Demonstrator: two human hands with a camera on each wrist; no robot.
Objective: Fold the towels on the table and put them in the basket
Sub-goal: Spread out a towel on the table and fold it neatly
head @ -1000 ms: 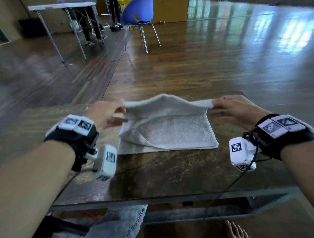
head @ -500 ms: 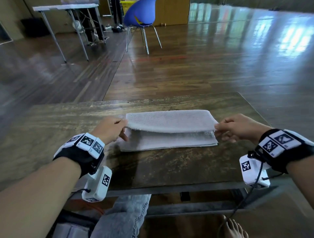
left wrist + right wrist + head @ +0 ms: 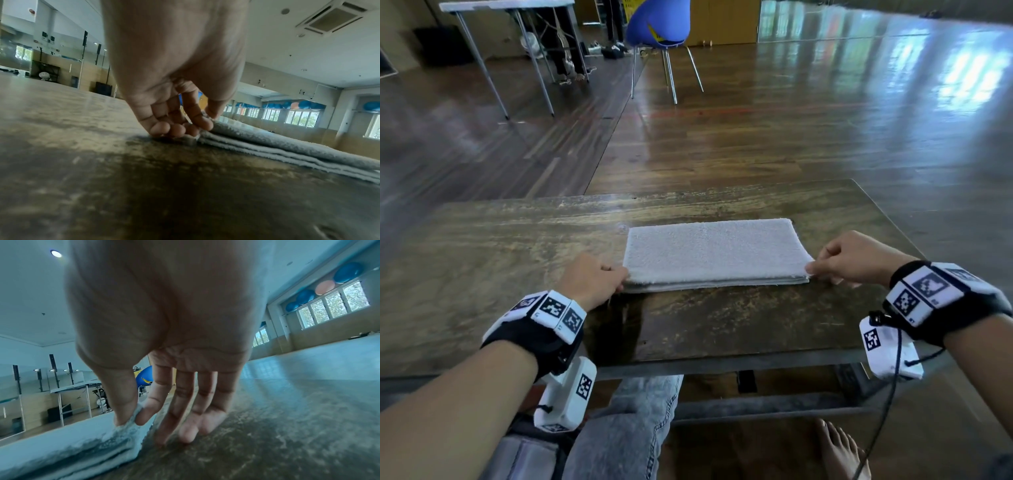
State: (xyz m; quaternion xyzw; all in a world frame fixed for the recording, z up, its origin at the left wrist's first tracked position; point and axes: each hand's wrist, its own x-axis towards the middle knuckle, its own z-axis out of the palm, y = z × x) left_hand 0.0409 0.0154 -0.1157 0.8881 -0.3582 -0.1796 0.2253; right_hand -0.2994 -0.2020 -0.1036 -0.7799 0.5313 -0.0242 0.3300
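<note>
A grey towel (image 3: 709,253) lies folded in several layers on the wooden table (image 3: 482,260), near its front edge. My left hand (image 3: 621,277) pinches the towel's near left corner between thumb and forefinger; the left wrist view shows that hand (image 3: 207,120) at the towel (image 3: 287,146), other fingertips (image 3: 162,128) resting on the table. My right hand (image 3: 812,270) pinches the near right corner. In the right wrist view, my right hand (image 3: 135,417) holds the top layer of the towel (image 3: 72,439) between thumb and forefinger, the other fingers touching the table. No basket is in view.
A blue chair (image 3: 659,27) and a white folding table (image 3: 510,7) stand on the wooden floor beyond the table. The table's front edge (image 3: 722,363) is close to my knees. Bare table (image 3: 722,325) lies between towel and edge.
Both hands brought the towel's far edge over toward me and down onto the near edge. The towel now lies flat, half as deep as before.
</note>
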